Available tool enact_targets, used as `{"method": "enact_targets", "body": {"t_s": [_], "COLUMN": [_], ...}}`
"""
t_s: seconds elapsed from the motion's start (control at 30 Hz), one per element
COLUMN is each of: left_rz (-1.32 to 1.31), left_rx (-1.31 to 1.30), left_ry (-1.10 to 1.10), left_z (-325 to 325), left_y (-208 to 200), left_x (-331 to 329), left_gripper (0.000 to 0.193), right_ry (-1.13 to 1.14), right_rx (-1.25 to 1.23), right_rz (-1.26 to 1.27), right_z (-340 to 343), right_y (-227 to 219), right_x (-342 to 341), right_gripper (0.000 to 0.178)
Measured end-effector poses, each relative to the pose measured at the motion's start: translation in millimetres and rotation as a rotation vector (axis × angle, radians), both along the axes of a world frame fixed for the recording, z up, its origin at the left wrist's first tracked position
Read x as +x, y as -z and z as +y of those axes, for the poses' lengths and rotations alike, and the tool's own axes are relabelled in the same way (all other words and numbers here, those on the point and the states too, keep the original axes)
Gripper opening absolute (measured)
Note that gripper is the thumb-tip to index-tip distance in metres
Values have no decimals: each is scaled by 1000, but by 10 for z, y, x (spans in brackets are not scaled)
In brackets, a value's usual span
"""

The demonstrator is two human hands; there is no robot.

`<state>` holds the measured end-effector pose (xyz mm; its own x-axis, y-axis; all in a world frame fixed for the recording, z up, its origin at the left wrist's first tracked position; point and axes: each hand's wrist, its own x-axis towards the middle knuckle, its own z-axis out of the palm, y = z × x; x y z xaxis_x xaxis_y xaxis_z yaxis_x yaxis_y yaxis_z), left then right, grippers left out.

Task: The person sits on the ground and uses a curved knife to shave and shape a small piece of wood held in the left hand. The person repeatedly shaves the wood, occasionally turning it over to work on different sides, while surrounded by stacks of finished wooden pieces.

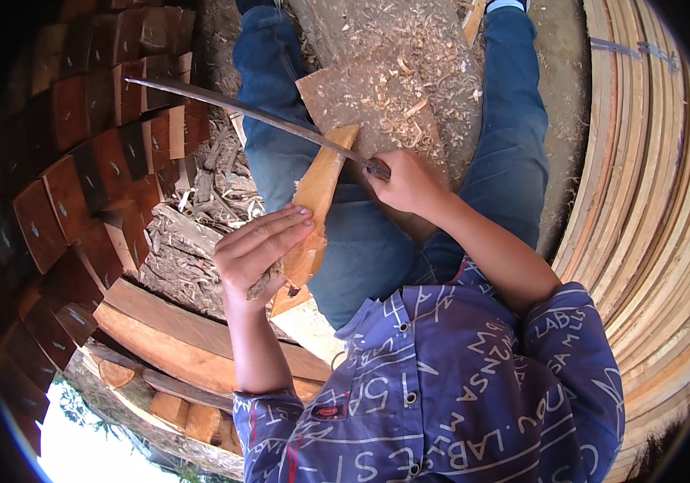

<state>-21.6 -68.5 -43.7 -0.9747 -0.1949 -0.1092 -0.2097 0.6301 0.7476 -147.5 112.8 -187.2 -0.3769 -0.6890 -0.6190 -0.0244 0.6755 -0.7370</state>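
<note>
Head view, the only one supplied. Your left hand pinches the tapered wooden blank on its broader, nearer part; the fingers lie close together over the face, and the thumb is largely hidden. The blank is tilted, its narrow end pointing away from you, above your left thigh in blue jeans. Whether it rests on the cloth cannot be told.

Your right hand is wrapped in a fist around the near end of a long, slim metal tool—file or narrow blade, not determinable here. The tool crosses the blank near its narrow end, its tip reaching well out to the left. Contact appears likely but is not confirmed.

Curled shavings are scattered over the board between your legs; stacked planks stand at the right, brown wooden blocks at the left.

Step in hand, as judged: working down the blank's narrow end. A further stroke would call for a firm left grip, the tool laid flat to the wood—and your left fingers kept behind its path.
</note>
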Motion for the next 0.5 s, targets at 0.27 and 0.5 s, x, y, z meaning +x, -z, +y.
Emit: {"method": "enact_targets", "body": {"t_s": [0.27, 0.5], "left_rz": [26, 22], "left_rx": [-33, -37], "left_ry": [-20, 42], "left_z": [5, 108], "left_y": [13, 61], "left_x": [64, 99], "left_gripper": [37, 30], "right_ry": [50, 6], "right_rx": [-192, -80], "right_rz": [46, 62], "right_z": [-114, 148], "right_y": [-189, 162], "right_x": [47, 34], "right_gripper": [19, 19]}}
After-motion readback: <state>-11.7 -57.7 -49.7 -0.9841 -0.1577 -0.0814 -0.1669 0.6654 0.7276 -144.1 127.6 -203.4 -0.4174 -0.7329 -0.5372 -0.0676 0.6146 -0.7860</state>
